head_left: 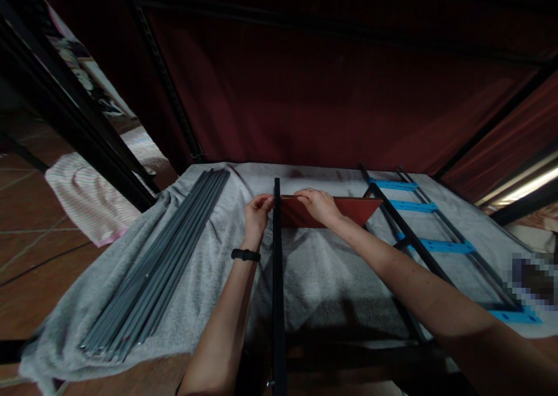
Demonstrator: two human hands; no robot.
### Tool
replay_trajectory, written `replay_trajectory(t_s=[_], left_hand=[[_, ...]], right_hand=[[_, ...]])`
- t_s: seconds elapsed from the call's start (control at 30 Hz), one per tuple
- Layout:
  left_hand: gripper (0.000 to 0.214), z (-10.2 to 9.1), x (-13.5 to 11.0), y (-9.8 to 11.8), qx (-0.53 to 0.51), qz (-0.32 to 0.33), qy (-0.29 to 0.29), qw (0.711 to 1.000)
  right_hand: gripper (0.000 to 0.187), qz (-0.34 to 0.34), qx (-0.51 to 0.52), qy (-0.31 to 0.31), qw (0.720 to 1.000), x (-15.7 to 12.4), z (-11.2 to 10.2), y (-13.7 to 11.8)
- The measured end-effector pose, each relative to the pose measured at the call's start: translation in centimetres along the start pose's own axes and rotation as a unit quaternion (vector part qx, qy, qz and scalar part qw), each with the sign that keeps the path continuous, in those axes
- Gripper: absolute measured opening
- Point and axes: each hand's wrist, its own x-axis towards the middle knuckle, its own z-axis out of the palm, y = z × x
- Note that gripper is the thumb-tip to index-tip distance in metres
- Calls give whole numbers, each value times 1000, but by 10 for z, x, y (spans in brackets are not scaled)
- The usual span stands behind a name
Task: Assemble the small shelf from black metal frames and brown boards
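A black metal bar (278,279) runs lengthwise in front of me, and a reddish-brown board (355,209) stretches from it toward the black frame on the right. My left hand (258,214), with a black band on its wrist, has its fingers closed at the outer side of the bar near its far end. Whatever those fingers pinch is too small to make out. On the inner side, my right hand (320,206) is closed at the board's far edge, close to the bar. A thin piece shows between its fingertips and the bar, its kind unclear.
Several grey metal tubes (161,256) lie bundled on the grey blanket (209,268) at left. A black ladder-like frame with blue crosspieces (447,246) lies at right. Dark red curtains (305,93) hang behind, and a black post (82,111) slants at left beside a striped cloth (91,192).
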Motion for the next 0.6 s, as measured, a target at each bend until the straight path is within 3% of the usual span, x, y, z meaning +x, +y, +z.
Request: replay_trajectory(t_s=[0.33, 0.6], left_hand=[[28, 0, 0, -1, -2, -27, 17, 999], [23, -2, 3, -5, 27, -14, 6, 1000]], right_hand=[[31, 4, 11, -3, 1000, 0, -1, -1], [30, 2, 11, -5, 1000, 0, -3, -2]])
